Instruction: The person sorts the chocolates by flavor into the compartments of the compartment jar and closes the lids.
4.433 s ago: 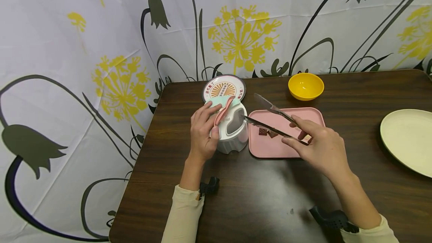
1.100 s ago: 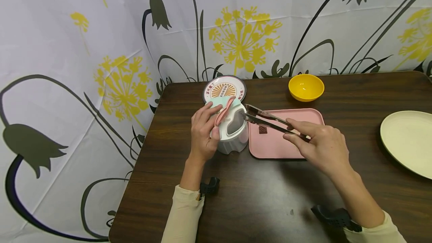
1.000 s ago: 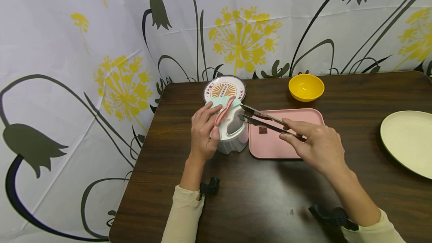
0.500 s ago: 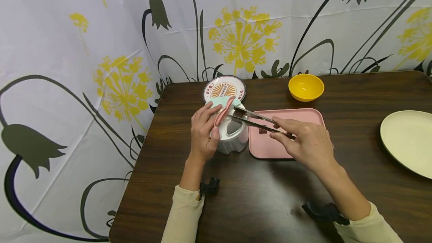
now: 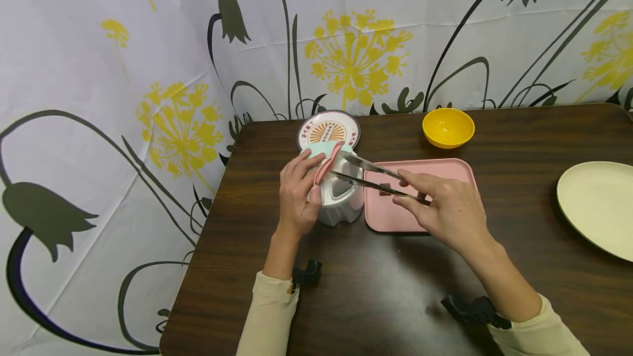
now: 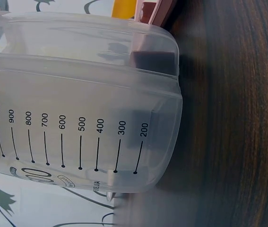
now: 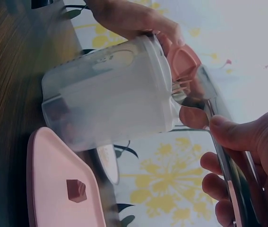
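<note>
A translucent storage container (image 5: 341,212) with a white top stands on the table. My left hand (image 5: 298,191) holds up its pink flap lid (image 5: 327,166), thumb on the near side. My right hand (image 5: 452,210) grips metal tongs (image 5: 370,166), their tips spread apart over the opening with nothing seen between them. Brown chocolate-like pieces (image 6: 153,61) show through the wall at the container's bottom in the left wrist view. One brown piece (image 5: 384,189) lies on the pink tray (image 5: 405,221), just right of the container; the tongs partly cover it in the head view.
Behind the container lies a round printed plate (image 5: 341,121). A yellow bowl (image 5: 448,129) stands beyond the tray, and a large cream plate (image 5: 598,207) sits at the right on the dark wooden table (image 5: 366,290). A patterned cloth (image 5: 178,43) hangs behind.
One brown piece left the tray in the tongs, which moved left over the container's opening. The tongs have since spread and the piece is gone from their tips. The left hand stayed put.
</note>
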Available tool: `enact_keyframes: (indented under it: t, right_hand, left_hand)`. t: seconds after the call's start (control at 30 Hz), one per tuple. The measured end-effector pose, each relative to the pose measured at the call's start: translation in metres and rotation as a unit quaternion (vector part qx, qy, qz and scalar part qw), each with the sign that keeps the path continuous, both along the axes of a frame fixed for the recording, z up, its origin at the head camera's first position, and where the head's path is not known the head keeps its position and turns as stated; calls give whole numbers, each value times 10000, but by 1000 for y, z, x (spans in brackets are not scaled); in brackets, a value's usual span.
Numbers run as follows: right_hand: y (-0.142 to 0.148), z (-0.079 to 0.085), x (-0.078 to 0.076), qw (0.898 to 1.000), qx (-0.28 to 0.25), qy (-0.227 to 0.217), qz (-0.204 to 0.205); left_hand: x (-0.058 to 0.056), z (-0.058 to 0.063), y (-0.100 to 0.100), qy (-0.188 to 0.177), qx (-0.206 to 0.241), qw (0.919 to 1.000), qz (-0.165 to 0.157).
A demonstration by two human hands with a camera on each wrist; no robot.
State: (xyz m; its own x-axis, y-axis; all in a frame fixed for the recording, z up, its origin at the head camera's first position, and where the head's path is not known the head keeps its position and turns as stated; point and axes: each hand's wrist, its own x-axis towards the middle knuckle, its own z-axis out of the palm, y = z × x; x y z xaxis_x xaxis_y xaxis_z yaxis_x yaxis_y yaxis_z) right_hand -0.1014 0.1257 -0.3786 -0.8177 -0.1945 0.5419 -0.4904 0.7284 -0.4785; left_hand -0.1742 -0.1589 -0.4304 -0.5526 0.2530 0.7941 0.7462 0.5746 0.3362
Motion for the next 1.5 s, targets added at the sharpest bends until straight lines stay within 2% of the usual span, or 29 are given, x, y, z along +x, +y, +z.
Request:
enact_keyframes:
  t: [0.37,0.57,0.93,1.03,1.17,1.33,1.5]
  right_hand:
    - [7,2,1,9994,78,-239,-227]
    - [13,-3,-3,9985,-108,-426,-324]
    - [21,-26,-12,9855,-753,-1392,-613]
    - [23,-33,-14,9815,-653,-1582,-854]
    - [29,-44,-16,9771,-220,-1823,-1079]
    - [33,-61,-16,9757,274,-1888,-1081]
    - [32,-72,-16,9745,420,-1913,-1096]
  left_hand:
    - [0,0,0,3,4,10000,-10]
    - [1,1,0,-33,-36,10000,-4]
    - [1,1,0,-5,-53,10000,11]
    - [1,1,0,0,-47,10000,12]
    - [1,0,0,13,-17,10000,29]
    - [0,-2,0,10,-8,10000,18]
    - [-1,-4,0,33,2,10000,27]
